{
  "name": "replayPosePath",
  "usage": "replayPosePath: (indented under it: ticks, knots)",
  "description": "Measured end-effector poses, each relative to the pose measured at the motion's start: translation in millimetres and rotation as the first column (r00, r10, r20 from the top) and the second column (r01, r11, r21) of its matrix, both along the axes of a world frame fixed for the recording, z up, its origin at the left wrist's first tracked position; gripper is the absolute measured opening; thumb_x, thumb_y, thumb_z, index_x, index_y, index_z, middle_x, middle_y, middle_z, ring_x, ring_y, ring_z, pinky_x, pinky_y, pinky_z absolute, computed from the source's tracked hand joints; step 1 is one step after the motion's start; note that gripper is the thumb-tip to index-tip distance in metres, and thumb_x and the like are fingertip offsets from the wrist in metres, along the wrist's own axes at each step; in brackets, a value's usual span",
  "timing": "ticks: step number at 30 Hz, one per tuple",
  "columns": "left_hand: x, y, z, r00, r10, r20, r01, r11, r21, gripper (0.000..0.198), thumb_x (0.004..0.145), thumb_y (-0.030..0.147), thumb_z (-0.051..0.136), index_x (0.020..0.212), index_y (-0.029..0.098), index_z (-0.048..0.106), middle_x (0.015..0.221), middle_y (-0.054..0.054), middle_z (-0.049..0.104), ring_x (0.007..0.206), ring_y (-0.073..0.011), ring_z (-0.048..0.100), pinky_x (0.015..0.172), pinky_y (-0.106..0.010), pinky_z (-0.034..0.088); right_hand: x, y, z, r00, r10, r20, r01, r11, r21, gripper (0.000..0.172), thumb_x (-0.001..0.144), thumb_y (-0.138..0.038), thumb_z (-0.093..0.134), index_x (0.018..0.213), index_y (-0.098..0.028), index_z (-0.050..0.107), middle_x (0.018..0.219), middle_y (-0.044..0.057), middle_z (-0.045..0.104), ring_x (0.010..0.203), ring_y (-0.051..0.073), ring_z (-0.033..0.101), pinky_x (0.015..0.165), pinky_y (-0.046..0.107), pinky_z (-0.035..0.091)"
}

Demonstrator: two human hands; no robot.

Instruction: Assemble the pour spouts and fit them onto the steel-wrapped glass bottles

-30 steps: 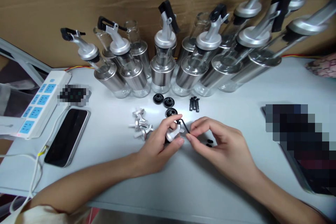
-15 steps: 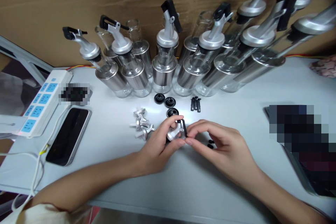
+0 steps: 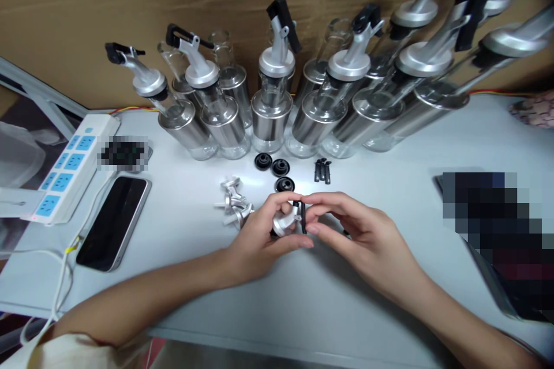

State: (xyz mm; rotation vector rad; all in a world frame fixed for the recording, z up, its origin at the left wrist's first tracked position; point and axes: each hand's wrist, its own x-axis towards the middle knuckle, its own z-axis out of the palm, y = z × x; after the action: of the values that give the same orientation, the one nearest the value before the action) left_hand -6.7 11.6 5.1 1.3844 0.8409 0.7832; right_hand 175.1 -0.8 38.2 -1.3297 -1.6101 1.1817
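Note:
My left hand (image 3: 258, 236) is closed around a silver pourer spout (image 3: 283, 223), whose base is partly hidden by my fingers. A black lever (image 3: 303, 218) sits at the spout's tip, and my right hand (image 3: 363, 230) holds it between thumb and fingers. Just behind my hands lie several black ring-shaped stoppers (image 3: 280, 168). More silver spouts (image 3: 234, 202) are piled to the left of my left hand. Small black levers (image 3: 322, 170) rest side by side farther back on the right.
Glass oil bottles with steel bands (image 3: 271, 118) stand in rows along the back, many topped with spouts. At left are a white power strip (image 3: 82, 155), a phone (image 3: 113, 225) and white cables. A dark, pixelated device (image 3: 489, 242) lies at right on the grey table (image 3: 303, 311).
My right fingers have shifted up along the black lever toward its top. The lever now stands more upright against the spout, and my left thumb reaches a little farther right.

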Motion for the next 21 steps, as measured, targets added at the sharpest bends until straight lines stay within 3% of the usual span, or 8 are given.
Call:
replayPosePath:
  ticks: [7,13,21]
  knots:
    - [-0.5,-0.8,-1.0,0.998,-0.023,-0.054,0.021,0.999,-0.025,0.056,0.075,0.056,0.072,0.113,0.022,0.049,0.080,0.003,0.049,0.070,-0.0123,0.048,0.065,-0.026,0.036,-2.0,2.2,-0.3,0.997,0.008,-0.071,-0.011,0.999,-0.049,0.018,0.077,-0.025,0.070,0.094,-0.024,0.063,0.078,0.000,0.069,0.076,0.016,0.067,0.075,0.030,0.056]
    - [-0.4,-0.5,1.7,0.992,-0.091,-0.084,0.090,0.996,-0.011,0.049,0.081,0.053,0.066,0.111,0.020,0.047,0.077,0.003,0.049,0.069,-0.0129,0.050,0.063,-0.026,0.037,-0.6,2.7,-1.9,0.996,0.071,-0.056,-0.076,0.992,-0.100,0.016,0.077,-0.025,0.069,0.088,-0.024,0.059,0.079,0.000,0.069,0.073,0.015,0.066,0.068,0.027,0.052]
    - [-0.3,0.9,1.1,0.994,-0.104,-0.013,0.104,0.993,-0.048,0.056,0.074,0.058,0.071,0.107,0.020,0.049,0.074,0.004,0.046,0.062,-0.0098,0.044,0.057,-0.023,0.033,1.1,5.8,5.3,0.996,0.070,-0.058,-0.077,0.991,-0.113,0.018,0.075,-0.032,0.073,0.084,-0.022,0.062,0.075,0.000,0.068,0.072,0.016,0.065,0.070,0.029,0.054]
